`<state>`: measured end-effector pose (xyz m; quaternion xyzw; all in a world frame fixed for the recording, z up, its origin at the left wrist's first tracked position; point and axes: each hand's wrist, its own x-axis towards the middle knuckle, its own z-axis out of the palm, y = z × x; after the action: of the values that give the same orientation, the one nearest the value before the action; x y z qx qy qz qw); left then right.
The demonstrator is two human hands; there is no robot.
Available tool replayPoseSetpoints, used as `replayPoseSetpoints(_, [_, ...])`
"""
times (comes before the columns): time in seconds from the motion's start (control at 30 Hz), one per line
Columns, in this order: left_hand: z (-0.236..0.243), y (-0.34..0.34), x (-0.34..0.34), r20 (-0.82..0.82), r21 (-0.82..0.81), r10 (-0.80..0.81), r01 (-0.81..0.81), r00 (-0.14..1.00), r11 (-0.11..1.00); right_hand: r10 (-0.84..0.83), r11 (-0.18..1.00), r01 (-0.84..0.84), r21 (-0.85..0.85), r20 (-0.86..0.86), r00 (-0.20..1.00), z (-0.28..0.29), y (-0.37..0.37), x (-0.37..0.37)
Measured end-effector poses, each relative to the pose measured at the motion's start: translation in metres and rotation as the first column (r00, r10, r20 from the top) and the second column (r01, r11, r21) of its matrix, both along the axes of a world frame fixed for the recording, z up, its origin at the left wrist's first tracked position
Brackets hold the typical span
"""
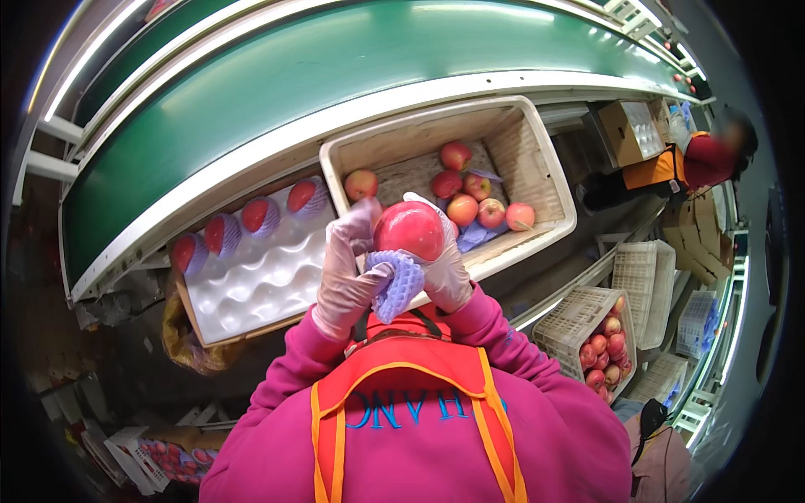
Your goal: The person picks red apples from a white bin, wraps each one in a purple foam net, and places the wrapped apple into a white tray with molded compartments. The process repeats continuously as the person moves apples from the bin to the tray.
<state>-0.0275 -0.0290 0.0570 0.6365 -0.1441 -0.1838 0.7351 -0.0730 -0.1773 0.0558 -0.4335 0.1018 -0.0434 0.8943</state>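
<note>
In front of my chest, a large red apple [411, 230] rests in my gloved right hand [450, 272], whose fingers wrap its right side. My gloved left hand [342, 272] pinches a purple foam net sleeve [397, 287], bunched just below the apple. Whether the net touches the apple's underside is hard to tell. To the left, a box with a white moulded tray [251, 281] has several net-sleeved apples [261, 215] along its far row. Beyond my hands stands a cream plastic crate [549, 180] with several loose apples [463, 210] and bits of purple net.
A green conveyor belt [335, 75] with a white rail runs behind the crate and box. At right, a crate [574, 323] of red apples sits near stacked empty crates [644, 289]. Another person [671, 168] in an orange apron works at the far right beside a carton [627, 134].
</note>
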Motion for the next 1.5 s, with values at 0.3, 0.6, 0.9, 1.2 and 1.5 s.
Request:
replayPoseSetpoints(0.3, [-0.016, 0.038, -0.011, -0.193, -0.36, 0.104, -0.169, 0.976, 0.918, 0.073, 0.486, 0.259, -0.835, 0.334, 0.94, 0.048, 0.049, -0.004])
replayPoseSetpoints(0.6, [-0.009, 0.058, -0.009, -0.177, -0.457, 0.286, -0.336, 0.942, 0.823, 0.281, 0.96, -0.278, -0.042, 0.151, 0.948, 0.036, 0.065, -0.022])
replayPoseSetpoints(0.9, [-0.021, 0.063, -0.038, -0.431, -0.712, -0.222, -0.179, 0.874, 0.678, -0.022, 0.998, 0.026, 0.052, -0.078, 0.997, 0.008, 0.063, 0.035])
replayPoseSetpoints(1.2, [-0.004, 0.069, -0.023, -0.161, -0.518, -0.136, 0.033, 0.978, 0.854, 0.277, 0.959, -0.277, -0.06, -0.003, 0.961, -0.007, 0.07, 0.064])
replayPoseSetpoints(1.5, [0.014, 0.109, -0.011, 0.134, -0.013, -0.251, 0.255, 0.959, 0.967, 0.445, 0.865, -0.476, -0.157, -0.194, 0.874, -0.007, 0.08, 0.067])
